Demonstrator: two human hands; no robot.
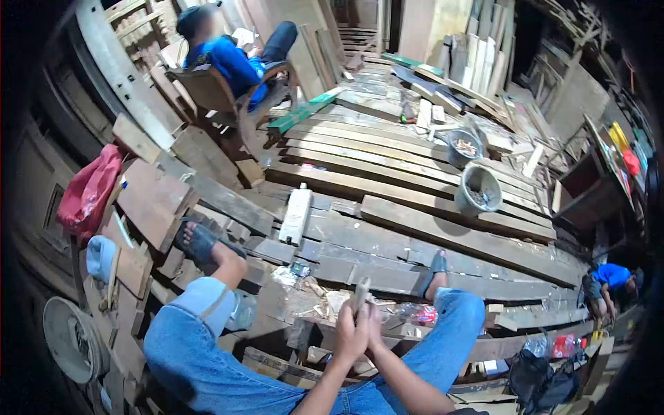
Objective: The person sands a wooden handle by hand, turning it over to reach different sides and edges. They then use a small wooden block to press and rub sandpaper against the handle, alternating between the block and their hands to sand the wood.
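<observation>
Between my spread knees in jeans, my left hand (351, 330) and my right hand (374, 324) are pressed together. Both are closed around a small greyish object (362, 290) that sticks up past the fingers; what it is I cannot make out. Under and beyond the hands lie wood scraps (315, 299) on the planks. A clear bottle with a red label (423, 314) lies just right of the hands. Beyond them, to the left, a long whitish box-like block (296, 216) rests on the boards.
Long timber beams (443, 232) cross the floor ahead, with two buckets (478, 189) (463, 146) on them. A person in blue (232, 66) sits in a chair at upper left; another person (612, 278) bends down at far right. A pale bucket (75, 339) stands at lower left.
</observation>
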